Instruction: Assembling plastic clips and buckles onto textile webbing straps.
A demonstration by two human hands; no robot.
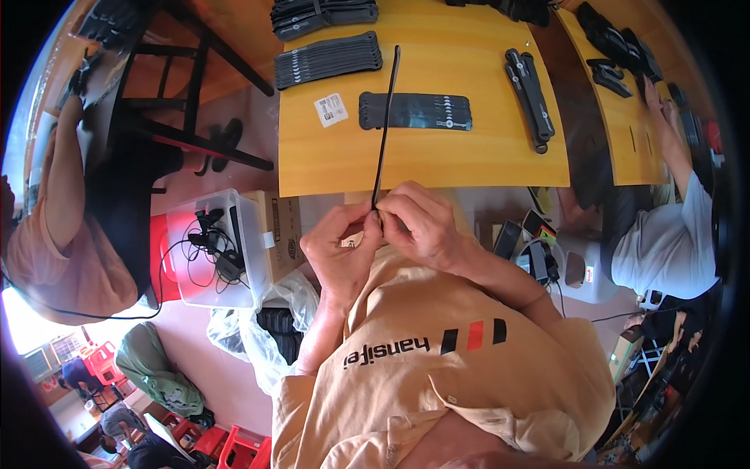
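Observation:
My left hand (337,248) and my right hand (426,227) meet in front of my chest, just off the table's near edge. Both are closed, with fingertips pinching the lower end of a long, thin black strap (383,144). Seen edge-on, the strap rises over the table and bends slightly near its top. My fingers hide its held end. Behind it on the yellow table (484,168) lies a row of overlapping black straps (426,109) with pale round marks. A white label sticker (330,110) is left of that row.
Stacked black straps (328,61) lie farther back left; a bundle (530,102) lies right. Below the table are a clear bin of cables (211,273), a cardboard box (283,227) and a plastic bag (262,344). Co-workers sit left (70,266) and right (664,250).

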